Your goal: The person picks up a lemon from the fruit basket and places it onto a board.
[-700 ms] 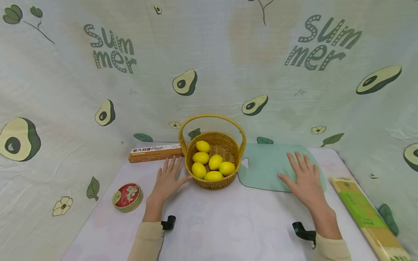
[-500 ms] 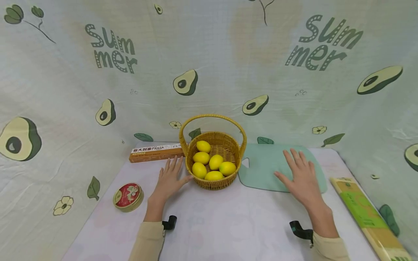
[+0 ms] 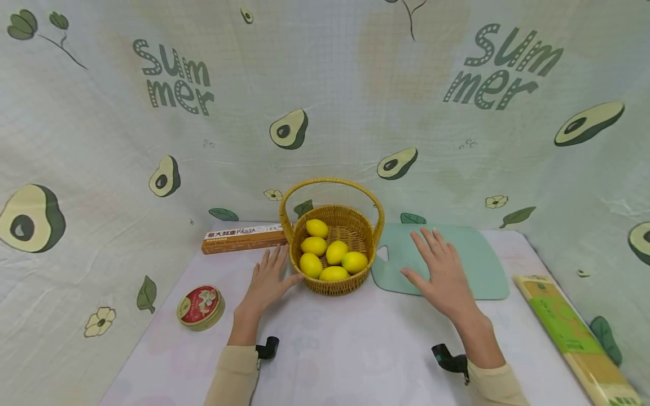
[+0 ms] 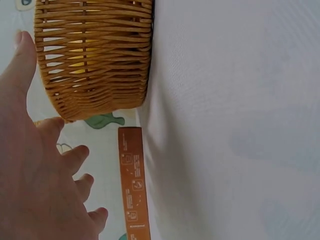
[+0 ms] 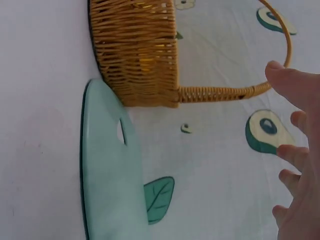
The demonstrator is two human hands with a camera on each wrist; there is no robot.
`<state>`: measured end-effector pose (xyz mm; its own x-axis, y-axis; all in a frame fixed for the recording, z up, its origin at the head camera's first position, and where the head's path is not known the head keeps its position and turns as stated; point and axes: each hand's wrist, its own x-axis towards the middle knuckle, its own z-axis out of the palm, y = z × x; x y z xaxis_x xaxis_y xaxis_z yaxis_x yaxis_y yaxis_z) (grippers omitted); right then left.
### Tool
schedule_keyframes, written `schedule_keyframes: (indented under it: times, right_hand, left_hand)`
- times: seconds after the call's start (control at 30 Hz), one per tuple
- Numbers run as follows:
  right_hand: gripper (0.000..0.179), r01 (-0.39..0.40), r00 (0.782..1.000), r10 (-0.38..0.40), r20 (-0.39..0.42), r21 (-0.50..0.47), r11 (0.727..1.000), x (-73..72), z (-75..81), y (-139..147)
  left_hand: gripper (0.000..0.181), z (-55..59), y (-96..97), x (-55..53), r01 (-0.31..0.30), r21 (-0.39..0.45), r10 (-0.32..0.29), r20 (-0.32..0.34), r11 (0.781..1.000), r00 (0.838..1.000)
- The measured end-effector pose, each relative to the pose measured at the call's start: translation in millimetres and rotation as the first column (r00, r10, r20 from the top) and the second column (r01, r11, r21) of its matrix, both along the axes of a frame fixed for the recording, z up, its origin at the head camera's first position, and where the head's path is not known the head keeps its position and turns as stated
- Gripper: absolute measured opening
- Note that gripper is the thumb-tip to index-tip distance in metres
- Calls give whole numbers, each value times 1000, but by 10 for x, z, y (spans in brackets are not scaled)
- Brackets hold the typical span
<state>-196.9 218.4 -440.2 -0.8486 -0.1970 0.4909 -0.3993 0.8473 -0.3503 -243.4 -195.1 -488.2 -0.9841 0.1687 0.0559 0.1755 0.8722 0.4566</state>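
A woven basket with a tall arched handle stands at the back middle of the table, with several yellow lemons inside. My left hand hovers by the basket's left side, fingers spread, holding nothing; its thumb lies near the rim. In the left wrist view, the basket wall is just beyond the thumb and fingers. Above the near left part of a pale green cutting board is my right hand, fingers spread and holding nothing. The right wrist view shows the board beside the basket.
An orange-brown pasta box lies at the back left, close to the basket. A round red and gold tin sits at the left. Along the right edge lies a long green and tan packet. Patterned cloth hangs behind.
My right hand has moved left across the cutting board, toward the basket. My left hand has shifted slightly to the right. The basket and lemons stay in place.
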Motion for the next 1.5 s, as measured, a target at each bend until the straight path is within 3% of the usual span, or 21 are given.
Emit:
schedule_keyframes:
  times: [0.4,0.9,1.33,1.5]
  right_hand:
    - [85,-84,990,87,110,-32,996,-18,6,-345]
    - [81,-175,969,183,164,-64,983,-232,-79,-688]
    - [69,-214,956,228,187,-92,972,-344,-108,-927]
    - [67,-212,952,222,212,-71,975,-398,-128,-1009]
  left_hand:
    - [99,-19,36,-7,24,104,-29,47,994,998]
    - [102,-36,113,-14,3,248,-26,92,969,995]
    - [104,-66,118,-8,-34,286,-9,150,957,989]
    - [104,-66,145,-4,-28,312,-18,142,950,990]
